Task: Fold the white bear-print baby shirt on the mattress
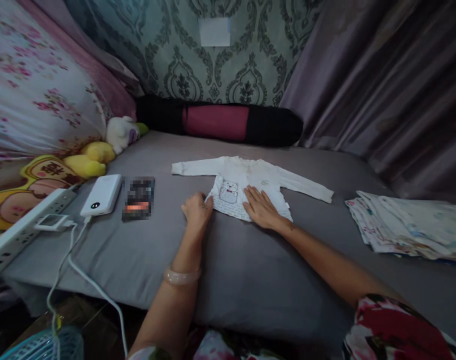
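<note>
A small white long-sleeved baby shirt (246,177) with a bear print lies spread flat on the grey bed sheet (228,260), sleeves stretched out to both sides. My left hand (196,210) is curled at the shirt's lower left hem, its fingers pinching the edge of the cloth. My right hand (261,207) lies flat on the shirt's lower right part, fingers stretched out and pressing the fabric down. A pale bangle sits on my left wrist.
A stack of folded printed cloths (408,225) lies at the right. A white power bank (102,195), a phone (139,198) and a cable are at the left, with plush toys (108,145) behind. A black and pink bolster (220,122) lies against the wall; curtains hang at the right.
</note>
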